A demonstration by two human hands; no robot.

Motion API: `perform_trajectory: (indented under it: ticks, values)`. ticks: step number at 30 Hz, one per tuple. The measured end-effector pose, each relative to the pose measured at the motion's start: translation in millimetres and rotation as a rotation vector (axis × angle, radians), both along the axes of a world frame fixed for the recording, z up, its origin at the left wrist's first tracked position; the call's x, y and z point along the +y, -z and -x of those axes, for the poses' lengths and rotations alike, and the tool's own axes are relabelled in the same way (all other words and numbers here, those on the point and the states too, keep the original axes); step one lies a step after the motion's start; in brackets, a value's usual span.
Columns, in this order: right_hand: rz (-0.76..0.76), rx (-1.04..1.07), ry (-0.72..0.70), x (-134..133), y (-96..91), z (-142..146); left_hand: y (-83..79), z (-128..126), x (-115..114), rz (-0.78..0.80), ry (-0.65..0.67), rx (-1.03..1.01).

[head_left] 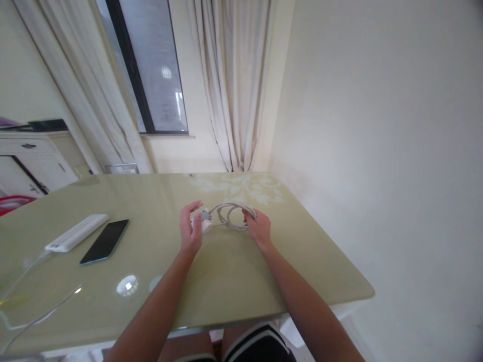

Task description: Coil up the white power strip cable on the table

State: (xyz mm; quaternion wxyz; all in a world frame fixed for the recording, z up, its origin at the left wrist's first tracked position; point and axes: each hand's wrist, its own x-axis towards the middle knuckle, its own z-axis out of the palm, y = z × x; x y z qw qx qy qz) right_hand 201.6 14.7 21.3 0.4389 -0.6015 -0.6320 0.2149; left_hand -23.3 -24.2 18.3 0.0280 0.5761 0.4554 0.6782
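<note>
My left hand (189, 229) is closed round a white plug-like piece (206, 215), with the thumb on the near side and a finger reaching over the far side. From that piece runs a pale grey cable (231, 204), gathered into a few loose loops between my hands. My right hand (258, 229) pinches the right side of these loops, thumb and fingers pressed together on the cable. Both hands are just over the middle of the table (226, 281). My left palm and fingers partly cover the white piece, so its exact kind is unclear.
On the left of the table lie a white power strip or adapter (77, 234) and a dark phone (105, 242). A thin white cord (41, 318) trails at the front left. A wall (377, 151) borders the right side; curtains (236, 75) hang behind.
</note>
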Motion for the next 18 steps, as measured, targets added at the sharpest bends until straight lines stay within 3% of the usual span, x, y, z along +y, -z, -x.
perform_trajectory:
  ticks: [4, 7, 9, 13, 16, 18]
  values:
    - [0.026, 0.089, 0.023, 1, -1.7, -3, -4.6, -1, -2, 0.127, -0.038, -0.073]
    - [0.032, 0.136, 0.031, 5, 2.8, -4, -5.9, -1, 2, 0.238, -0.025, -0.241]
    - [0.06, 0.189, 0.029, 9, 7.8, -5, -4.8, 0, 7, 0.32, 0.071, -0.393]
    - [0.148, 0.352, -0.02, 16, 15.7, -4, 0.2, -4, 17, 0.497, 0.39, -0.618]
    - [0.187, 0.423, -0.03, 15, 14.6, -3, 5.9, -11, 20, 0.498, 0.547, -0.628]
    - [0.198, 0.475, -0.044, 12, 11.7, -1, 11.1, -14, 22, 0.498, 0.556, -0.526]
